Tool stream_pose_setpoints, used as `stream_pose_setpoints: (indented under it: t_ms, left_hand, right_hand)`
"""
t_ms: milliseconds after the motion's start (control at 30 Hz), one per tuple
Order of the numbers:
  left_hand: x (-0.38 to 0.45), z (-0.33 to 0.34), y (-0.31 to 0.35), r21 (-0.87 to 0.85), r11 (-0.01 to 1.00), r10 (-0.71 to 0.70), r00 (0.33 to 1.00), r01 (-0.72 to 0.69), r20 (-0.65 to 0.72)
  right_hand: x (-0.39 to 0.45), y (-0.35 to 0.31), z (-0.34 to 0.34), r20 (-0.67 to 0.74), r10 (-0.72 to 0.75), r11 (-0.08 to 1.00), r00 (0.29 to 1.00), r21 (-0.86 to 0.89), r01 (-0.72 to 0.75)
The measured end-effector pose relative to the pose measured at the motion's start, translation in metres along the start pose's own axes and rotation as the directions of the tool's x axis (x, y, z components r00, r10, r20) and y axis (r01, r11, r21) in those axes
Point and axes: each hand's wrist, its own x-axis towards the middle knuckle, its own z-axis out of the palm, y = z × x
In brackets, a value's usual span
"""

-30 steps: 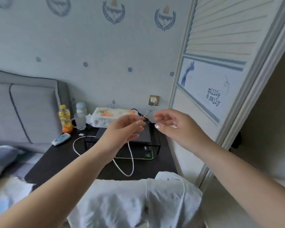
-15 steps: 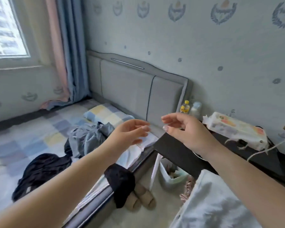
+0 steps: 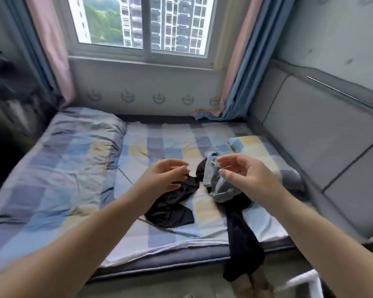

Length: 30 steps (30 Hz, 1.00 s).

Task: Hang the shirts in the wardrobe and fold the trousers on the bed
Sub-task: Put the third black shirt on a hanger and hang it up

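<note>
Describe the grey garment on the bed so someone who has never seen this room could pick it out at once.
Start at the window and come down to the checked bed below it. Near the pillow by the padded headboard is a small heap of clothes. The grey garment is the crumpled pale piece on top, just beyond the right hand; the clothes around it are black.

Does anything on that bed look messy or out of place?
Yes. A dark garment trails off the bed's near edge toward the floor, and a grey garment lies crumpled in a heap instead of folded. Both hands are empty.
</note>
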Motion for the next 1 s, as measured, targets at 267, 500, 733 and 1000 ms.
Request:
stream_pose_setpoints:
  t_ms: [267, 500, 733, 1000]
  left_hand:
    - [0.068, -0.052, -0.026, 0.021, 0.994, -0.1, 0.975, 0.106, -0.199]
    - [0.151, -0.084, -0.087, -0.106, 0.949, -0.314, 0.883, 0.296, -0.349]
    - [0.198, -0.13, -0.18, -0.268, 0.843, -0.538, 0.715, 0.467, -0.447]
    - [0.262, -0.182, -0.315, -0.228, 0.766, -0.626, 0.618, 0.601, -0.475]
  right_hand:
    - [0.105, 0.056, 0.023, 0.154, 0.021, 0.996, 0.988, 0.085, -0.035]
    - [0.193, 0.146, 0.035, 0.18, 0.176, 0.962, 0.968, 0.178, -0.208]
    - [0.252, 0.242, 0.089, 0.223, 0.366, 0.886, 0.903, 0.212, -0.412]
    - [0.298, 0.373, 0.215, 0.326, 0.478, 0.86, 0.815, 0.012, -0.51]
